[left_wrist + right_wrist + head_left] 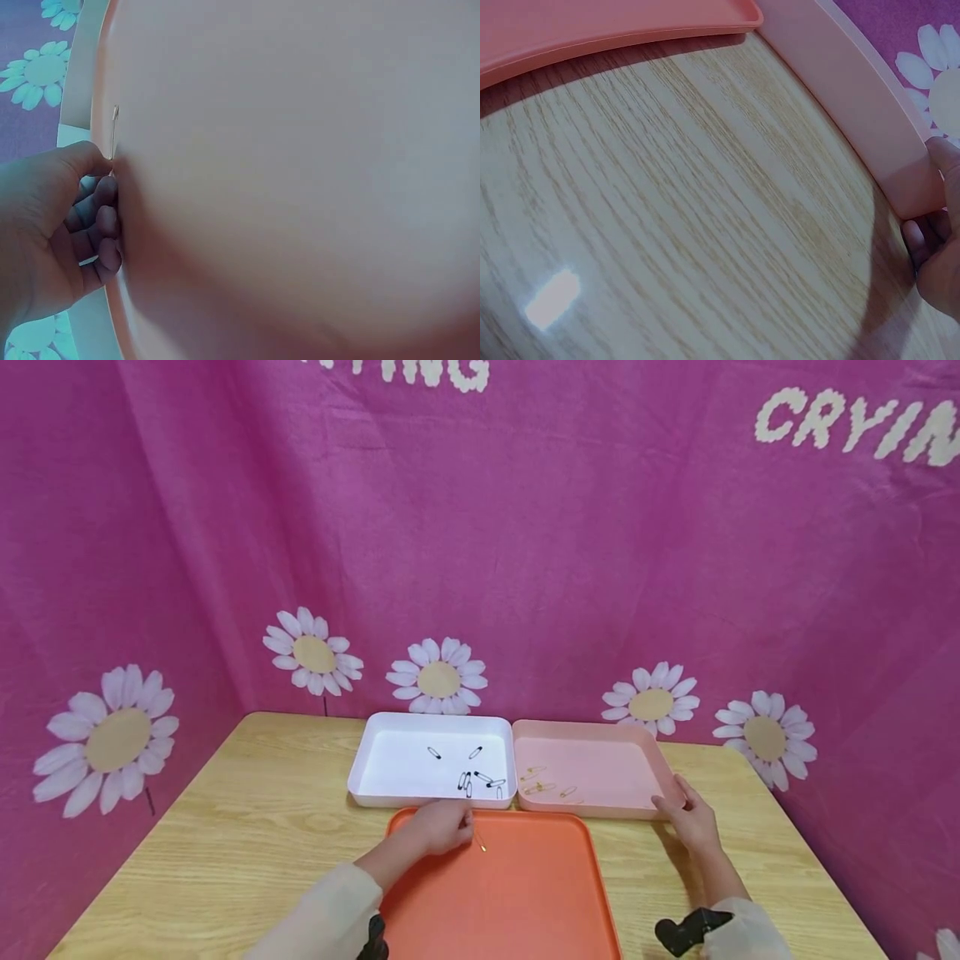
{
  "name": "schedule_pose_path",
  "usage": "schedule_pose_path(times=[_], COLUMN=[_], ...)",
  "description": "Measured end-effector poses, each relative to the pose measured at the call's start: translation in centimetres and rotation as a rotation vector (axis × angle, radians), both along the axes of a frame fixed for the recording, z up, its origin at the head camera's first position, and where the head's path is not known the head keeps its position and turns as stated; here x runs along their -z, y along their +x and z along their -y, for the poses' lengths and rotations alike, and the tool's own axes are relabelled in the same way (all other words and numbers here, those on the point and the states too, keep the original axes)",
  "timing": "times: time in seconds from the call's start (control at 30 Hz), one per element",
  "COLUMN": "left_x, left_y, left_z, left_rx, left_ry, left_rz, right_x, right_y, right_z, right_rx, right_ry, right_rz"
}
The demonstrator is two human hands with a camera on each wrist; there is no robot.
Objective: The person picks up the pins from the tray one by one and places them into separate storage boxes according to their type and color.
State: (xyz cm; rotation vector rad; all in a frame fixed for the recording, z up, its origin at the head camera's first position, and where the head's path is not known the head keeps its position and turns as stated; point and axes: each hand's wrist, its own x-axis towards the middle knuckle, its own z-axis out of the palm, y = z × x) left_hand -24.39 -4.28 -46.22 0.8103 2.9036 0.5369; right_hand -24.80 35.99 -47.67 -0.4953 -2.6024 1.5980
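Observation:
Between thumb and forefinger, my left hand (450,825) pinches a gold safety pin (481,842) over the far-left part of the orange tray (525,893). In the left wrist view the pin (115,127) sticks out past the thumb tip. My right hand (693,818) grips the near right corner of the pink tray (600,811), its thumb at the rim and fingers around the outer wall. Several gold safety pins (538,787) lie at the left inside the pink tray. Beside it, a white tray (397,777) contains several black safety pins (467,783).
All three trays stand on a wood-grain table (300,777); the white and pink ones are side by side behind the orange one. A purple curtain (525,552) with daisies hangs along the back and sides.

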Motion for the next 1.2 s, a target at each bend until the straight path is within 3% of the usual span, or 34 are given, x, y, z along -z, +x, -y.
schedule_pose_path(times=[0.27, 0.5, 0.83, 1.03, 1.2], left_x=[-0.8, -1.0, -1.4, -0.9, -0.6], left_y=[-0.1, -0.4, -0.5, -0.4, -0.3], left_z=[0.1, 0.0, -0.6, -0.7, -0.5], left_rx=[0.102, 0.129, 0.069, 0.045, 0.034], left_ry=[-0.062, -0.059, -0.005, 0.000, 0.080], left_rz=[0.018, 0.042, 0.210, 0.205, 0.234], right_x=[0.1, 0.0, -0.5, -0.4, -0.1], right_y=[-0.1, -0.1, -0.2, -0.1, 0.0], right_z=[-0.1, -0.1, 0.0, 0.0, -0.1], right_rx=[-0.001, -0.008, -0.007, -0.008, -0.005], right_ry=[-0.003, 0.013, 0.015, 0.022, 0.010], right_rz=[-0.002, 0.002, -0.010, -0.025, -0.026])
